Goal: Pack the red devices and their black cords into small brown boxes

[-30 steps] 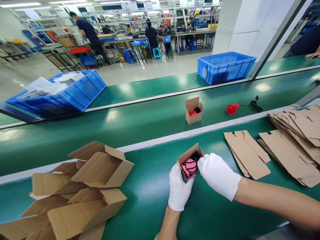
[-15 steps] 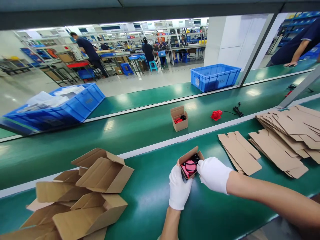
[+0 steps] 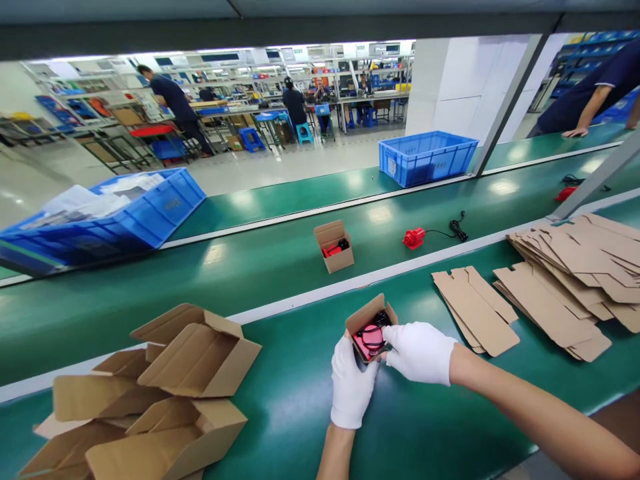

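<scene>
A small open cardboard box (image 3: pixel 367 313) is tilted in my left hand (image 3: pixel 352 387), whose white-gloved fingers wrap round its near left side. Packed inside the box are a red device (image 3: pixel 371 337) with a round face and a bundled black cord (image 3: pixel 381 320). My right hand (image 3: pixel 423 352), also gloved in white, reaches over the box's right edge. Its thumb and fingers close together on the cord, partly hidden by the glove. Just beyond, on the belt, another open box (image 3: pixel 340 261) contains a similar red device and black cord.
Open empty boxes (image 3: pixel 220 360) are piled at left, and flat cardboard blanks (image 3: pixel 575 280) lie at right. The belt (image 3: pixel 250 267) carries a loose red device (image 3: pixel 414 238) with its cord. Blue crates (image 3: pixel 427 160) stand behind. A co-worker's hand (image 3: pixel 576 132) rests at far right.
The box and the red device on the belt have moved left. My hands and the held box have shifted slightly left in view; my right fingers stay at the cord.
</scene>
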Action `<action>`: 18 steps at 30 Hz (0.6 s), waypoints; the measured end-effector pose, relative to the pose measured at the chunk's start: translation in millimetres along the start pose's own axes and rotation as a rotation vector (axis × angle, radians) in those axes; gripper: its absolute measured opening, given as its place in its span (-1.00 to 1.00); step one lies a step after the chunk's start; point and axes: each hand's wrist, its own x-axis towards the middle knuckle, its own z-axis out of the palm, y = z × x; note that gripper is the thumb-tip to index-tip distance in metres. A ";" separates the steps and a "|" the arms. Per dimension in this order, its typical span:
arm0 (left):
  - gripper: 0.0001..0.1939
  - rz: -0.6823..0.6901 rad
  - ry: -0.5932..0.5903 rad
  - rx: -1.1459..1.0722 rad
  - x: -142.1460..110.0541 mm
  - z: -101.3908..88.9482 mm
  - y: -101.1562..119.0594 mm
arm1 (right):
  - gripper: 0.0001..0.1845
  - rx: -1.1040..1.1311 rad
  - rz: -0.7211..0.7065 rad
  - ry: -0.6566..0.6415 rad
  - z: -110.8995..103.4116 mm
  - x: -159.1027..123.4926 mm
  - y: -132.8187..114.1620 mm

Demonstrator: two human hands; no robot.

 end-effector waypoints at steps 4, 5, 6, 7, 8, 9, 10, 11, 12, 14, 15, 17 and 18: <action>-0.39 -0.152 -0.088 -0.151 4.9 -10.1 10.6 | -0.77 -0.074 -0.054 0.141 2.1 -20.9 -1.4; -0.40 -0.201 -0.116 -0.187 8.7 -13.8 13.0 | -0.81 -0.068 -0.080 0.175 -1.6 -26.7 1.7; -0.40 -0.246 -0.140 -0.214 14.4 -17.4 14.9 | -0.85 -0.045 -0.084 0.206 -7.2 -31.5 8.2; -0.39 -0.283 -0.153 -0.230 22.4 -20.3 16.0 | -0.85 -0.015 -0.048 0.239 -14.5 -35.0 19.1; -0.38 -0.306 -0.159 -0.240 32.8 -21.8 16.4 | -0.82 0.005 0.042 0.274 -22.8 -36.9 34.7; -0.37 -0.313 -0.159 -0.246 45.8 -21.5 16.4 | -0.79 0.019 0.178 0.295 -31.2 -37.1 55.0; -0.37 -0.307 -0.158 -0.255 61.3 -19.2 16.0 | -0.75 0.009 0.342 0.316 -38.8 -35.8 78.9; -0.37 -0.290 -0.150 -0.273 78.9 -14.6 15.6 | -0.72 -0.012 0.520 0.307 -44.9 -33.3 105.4; -0.37 -0.266 -0.134 -0.297 98.3 -8.1 15.3 | -0.71 0.006 0.665 0.247 -48.9 -29.9 132.8; -0.36 -0.217 -0.108 -0.341 140.0 8.9 14.9 | -0.63 0.035 0.767 0.228 -49.7 -21.7 183.7; -0.36 -0.197 -0.101 -0.351 161.0 18.1 14.9 | -0.62 0.055 0.814 0.206 -47.1 -17.5 204.8; -0.38 -0.162 -0.108 -0.352 200.4 35.3 14.6 | -0.64 0.098 0.859 0.169 -38.3 -9.5 235.7; -0.38 -0.149 -0.121 -0.347 217.4 42.4 13.8 | -0.67 0.121 0.865 0.152 -33.2 -6.1 245.9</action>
